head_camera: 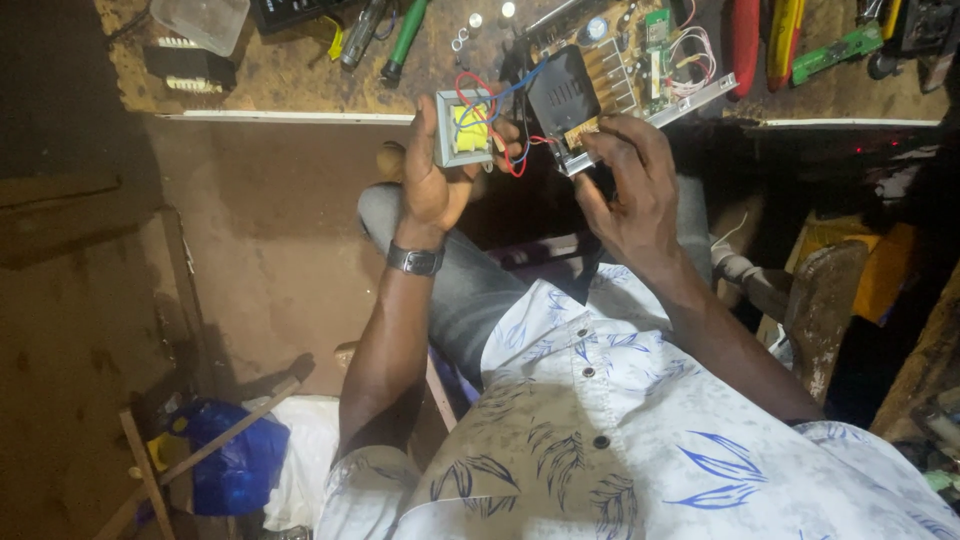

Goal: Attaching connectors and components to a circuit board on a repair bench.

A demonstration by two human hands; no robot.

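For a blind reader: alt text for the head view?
A seated person's left hand holds a small transformer with red and blue wires, while the right hand grips a circuit board at a workbench edge.

The left hand [432, 185] holds a small transformer [463, 128] with yellow tape and red and blue wires [505, 150]. The right hand [628, 190] grips the edge of a circuit board [610, 60], which rests partly on the counter [290, 75].
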